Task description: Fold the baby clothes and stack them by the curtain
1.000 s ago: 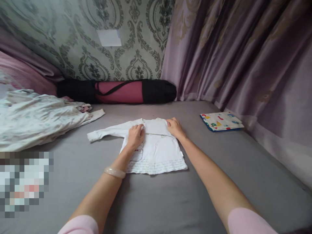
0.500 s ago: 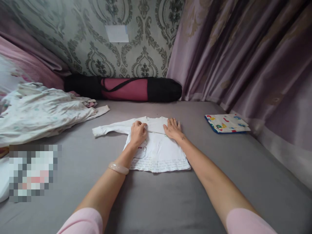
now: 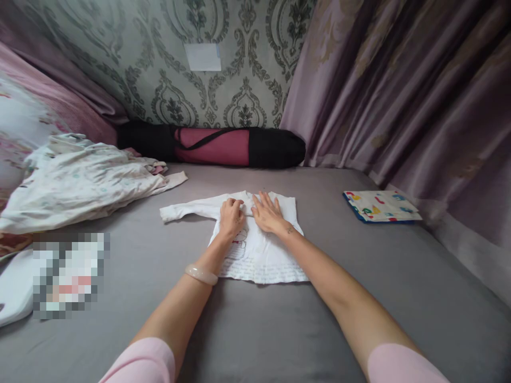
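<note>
White, printed long-sleeved shirt (image 3: 271, 255) lies on the smooth grey bedsheet (image 3: 255, 330), short of its far edge. The right hand (image 3: 268, 213) presses flat, fingers spread; even pressure should keep the folded layer crease-free. The left hand (image 3: 232, 217) curls over cloth; whether it pinches any, I cannot tell.

long bag (image 3: 223, 149) — near purple curtain (image 3: 383, 80)

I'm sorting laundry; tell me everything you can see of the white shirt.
The white shirt looks like thin, soft cloth, with a cartoon figure on the front and lines of small print near the hem. It lies flat on the gray sheet, one sleeve stretched left, the other not sticking out; a cloth edge crosses the chest. The left grip rests curled there, the right grip spread beside it.
</note>
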The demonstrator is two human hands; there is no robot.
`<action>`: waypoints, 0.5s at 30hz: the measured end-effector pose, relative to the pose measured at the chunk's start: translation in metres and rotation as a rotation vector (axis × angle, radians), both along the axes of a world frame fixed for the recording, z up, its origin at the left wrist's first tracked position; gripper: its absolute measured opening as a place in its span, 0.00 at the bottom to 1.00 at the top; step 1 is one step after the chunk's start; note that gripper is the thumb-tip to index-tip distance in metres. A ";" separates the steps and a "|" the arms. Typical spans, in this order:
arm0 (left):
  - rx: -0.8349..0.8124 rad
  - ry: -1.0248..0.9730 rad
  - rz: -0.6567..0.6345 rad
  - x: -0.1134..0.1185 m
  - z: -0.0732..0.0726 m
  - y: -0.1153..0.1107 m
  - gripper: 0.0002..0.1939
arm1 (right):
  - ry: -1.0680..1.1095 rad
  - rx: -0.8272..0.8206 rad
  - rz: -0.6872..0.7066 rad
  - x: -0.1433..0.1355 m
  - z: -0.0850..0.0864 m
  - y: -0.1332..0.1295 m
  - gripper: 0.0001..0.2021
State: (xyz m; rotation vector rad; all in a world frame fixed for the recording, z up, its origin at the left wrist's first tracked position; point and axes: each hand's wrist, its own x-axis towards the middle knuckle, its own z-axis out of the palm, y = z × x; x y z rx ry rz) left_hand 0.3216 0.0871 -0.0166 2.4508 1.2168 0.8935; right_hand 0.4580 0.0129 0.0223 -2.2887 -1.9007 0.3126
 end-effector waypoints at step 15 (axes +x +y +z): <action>-0.113 -0.073 0.207 -0.094 0.056 0.054 0.15 | 0.028 0.038 0.091 -0.032 -0.001 0.010 0.31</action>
